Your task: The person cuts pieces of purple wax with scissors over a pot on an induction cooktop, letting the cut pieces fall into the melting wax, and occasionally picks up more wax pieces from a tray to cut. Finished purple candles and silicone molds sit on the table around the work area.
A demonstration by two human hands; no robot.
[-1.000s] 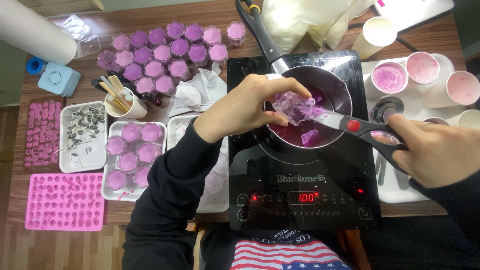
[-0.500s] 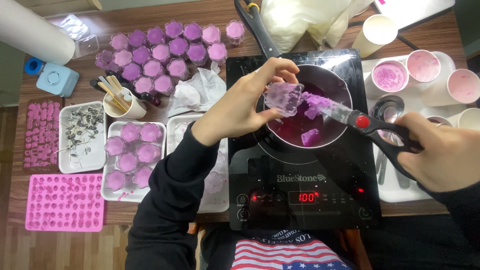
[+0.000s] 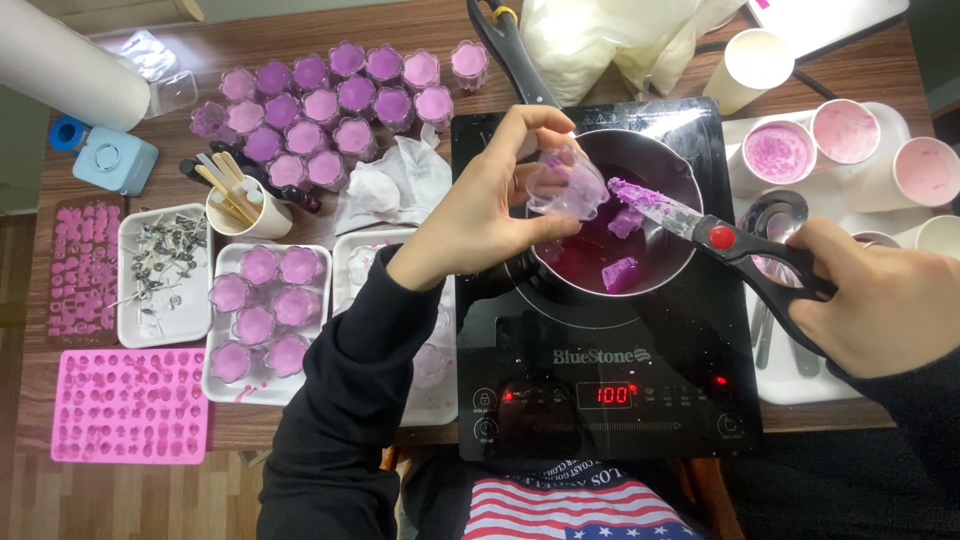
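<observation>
My left hand (image 3: 480,205) holds a small clear cup (image 3: 566,183) with purple wax residue, tilted over a dark saucepan (image 3: 672,170) of melted purple wax with solid chunks (image 3: 620,272) floating in it. My right hand (image 3: 885,300) grips black scissors (image 3: 715,238) with a red pivot. Their closed blades carry purple wax and point at the cup's mouth above the pan. The pan sits on a black induction cooktop (image 3: 600,390) with a lit red display.
Several purple wax-filled cups (image 3: 340,100) stand at the back left, more on a white tray (image 3: 220,375). Pink silicone moulds (image 3: 130,405), a tray of wicks (image 3: 160,270), a cup of wooden sticks (image 3: 235,200), paper cups (image 3: 850,135) at right.
My left hand lifted the clear cup up and left to the pan's rim and tilted it. The scissors' blades drew slightly right, out from the cup.
</observation>
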